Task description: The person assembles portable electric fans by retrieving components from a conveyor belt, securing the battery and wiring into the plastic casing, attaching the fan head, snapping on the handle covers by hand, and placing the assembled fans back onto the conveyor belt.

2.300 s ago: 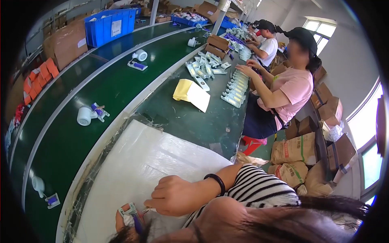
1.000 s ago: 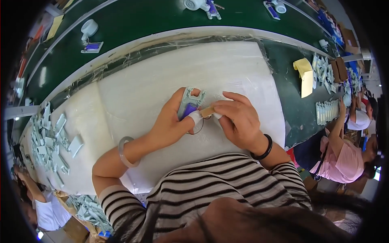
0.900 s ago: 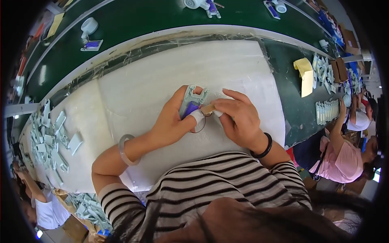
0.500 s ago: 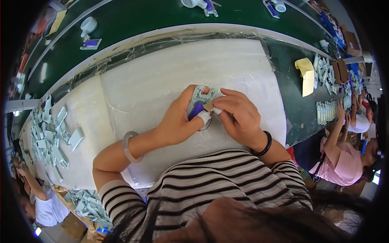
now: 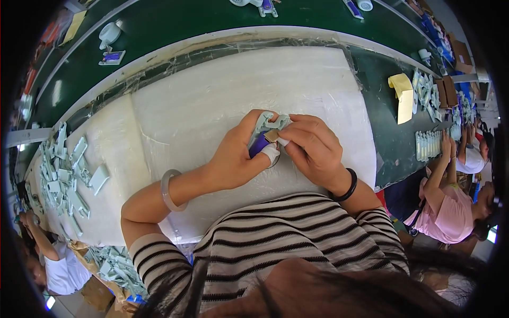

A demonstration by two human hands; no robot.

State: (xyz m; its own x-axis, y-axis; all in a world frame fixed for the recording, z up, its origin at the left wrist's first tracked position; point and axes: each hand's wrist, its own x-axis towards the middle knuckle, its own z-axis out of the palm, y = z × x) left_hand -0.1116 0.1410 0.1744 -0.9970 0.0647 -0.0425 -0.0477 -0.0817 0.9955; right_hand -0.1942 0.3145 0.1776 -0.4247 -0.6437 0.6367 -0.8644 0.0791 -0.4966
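My left hand (image 5: 243,144) is closed round a pale green plastic housing (image 5: 263,123), its white-wrapped thumb pressing from the near side. Inside the housing lies a purple cylinder (image 5: 258,144), with a small tan piece (image 5: 271,135) at its upper end. A thin dark wire curves below that thumb. My right hand (image 5: 314,148) is closed in a pinch at the housing's right side, beside the tan piece. White wrapping shows on one of its fingertips. Whatever sits between those fingers is hidden.
White padding (image 5: 201,85) covers the table under my hands. Pale green plastic parts (image 5: 66,183) are heaped at the left. Beyond runs a green belt (image 5: 175,24) carrying round-headed devices (image 5: 110,34). A yellow folded card (image 5: 403,95) stands at right; co-workers (image 5: 445,206) sit on both sides.
The devices on the belt have shifted left. My right fingers have moved slightly at the housing, and the tan piece now lies closer against the purple cylinder's end. My left hand keeps its hold.
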